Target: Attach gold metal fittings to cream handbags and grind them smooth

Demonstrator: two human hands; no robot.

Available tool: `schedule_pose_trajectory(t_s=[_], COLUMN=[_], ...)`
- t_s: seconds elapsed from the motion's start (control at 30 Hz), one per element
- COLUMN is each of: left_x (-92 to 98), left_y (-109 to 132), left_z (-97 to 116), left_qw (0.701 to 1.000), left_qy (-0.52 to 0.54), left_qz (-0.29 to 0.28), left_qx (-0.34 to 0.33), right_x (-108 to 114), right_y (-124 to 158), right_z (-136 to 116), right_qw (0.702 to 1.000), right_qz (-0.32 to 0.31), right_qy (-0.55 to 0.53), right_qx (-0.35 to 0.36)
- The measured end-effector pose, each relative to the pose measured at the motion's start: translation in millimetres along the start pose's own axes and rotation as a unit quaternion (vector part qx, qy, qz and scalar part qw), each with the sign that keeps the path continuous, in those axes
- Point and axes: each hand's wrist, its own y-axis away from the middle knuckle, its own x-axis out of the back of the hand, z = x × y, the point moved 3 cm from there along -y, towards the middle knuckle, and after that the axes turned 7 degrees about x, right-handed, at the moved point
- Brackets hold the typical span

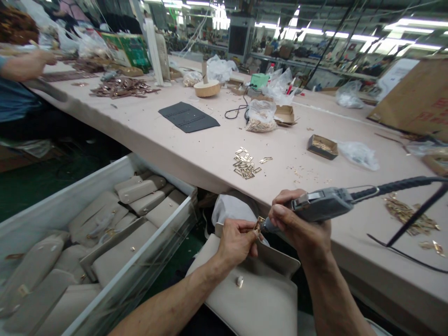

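My left hand [238,240] pinches a small gold metal fitting [259,225] against the edge of a beige leather bag [259,298] lying on my lap. My right hand [301,224] is wrapped round a grey electric screwdriver [324,204], whose tip touches the fitting. The tool's black cable [413,183] runs off to the right over the table. A gold stud shows on the bag's flap. A small heap of gold fittings [245,164] lies on the pink table [196,149] just beyond my hands.
A clear bin [147,261] at lower left holds several beige bags. On the table are a black leather panel [188,116], a bag of small parts [261,116], a small box [322,146], loose gold parts [409,214] and a cardboard box [416,98]. Another person's arm [24,65] works far left.
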Motion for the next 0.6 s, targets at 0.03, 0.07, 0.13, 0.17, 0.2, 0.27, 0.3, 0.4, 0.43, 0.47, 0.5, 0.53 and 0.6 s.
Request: schedule_pose_trajectory(t_s=[0.03,0.07,0.13,0.17,0.2,0.27,0.3,0.4,0.43,0.47,0.5,0.53,0.6], left_x=[-0.3,-0.7,-1.4,-1.7,-1.9,-2.4,-2.6,-3.3,-3.4,-3.4,-3.4,-3.5,-3.7], left_y=[1.0,2.0,3.3,3.5,3.5,2.8,2.3,1.5,1.7,2.2,2.9,3.9,6.4], left_z=[1.3,2.2,2.6,1.9,0.9,-1.9,-3.5,-7.3,-8.1,-8.4,-8.3,-7.9,-6.4], left_qw=[1.0,1.0,1.0,1.0,1.0,1.0,1.0,1.0,1.0,1.0,1.0,1.0,1.0], left_qy=[0.001,0.0,-0.001,-0.001,0.0,0.008,0.012,0.024,0.026,0.026,0.027,0.025,0.024], left_qz=[0.0,-0.002,-0.007,-0.009,-0.011,-0.013,-0.014,-0.015,-0.013,-0.012,-0.011,-0.01,-0.009], left_qx=[0.002,0.005,0.009,0.012,0.014,0.011,0.009,0.006,0.006,0.007,0.007,0.006,0.007], right_x=[-0.3,-0.4,-0.5,-0.4,-0.4,-1.0,-1.6,-4.4,-5.8,-7.3,-8.8,-10.0,-11.4], right_y=[-0.1,-0.1,0.4,0.8,1.2,1.9,2.3,3.3,3.6,4.0,4.3,4.6,4.8], right_z=[0.7,1.5,3.0,3.5,3.7,3.4,2.6,-1.3,-2.8,-4.4,-5.8,-7.1,-9.6], right_qw=[1.0,1.0,1.0,0.999,0.999,0.998,0.998,0.997,0.997,0.997,0.997,0.997,0.996], right_qz=[-0.001,-0.003,-0.01,-0.014,-0.018,-0.03,-0.036,-0.051,-0.056,-0.061,-0.068,-0.072,-0.076], right_qy=[0.006,0.01,0.022,0.03,0.035,0.044,0.048,0.049,0.045,0.041,0.04,0.04,0.05], right_qx=[0.001,0.003,0.01,0.014,0.016,0.016,0.016,0.014,0.014,0.014,0.013,0.013,0.017])
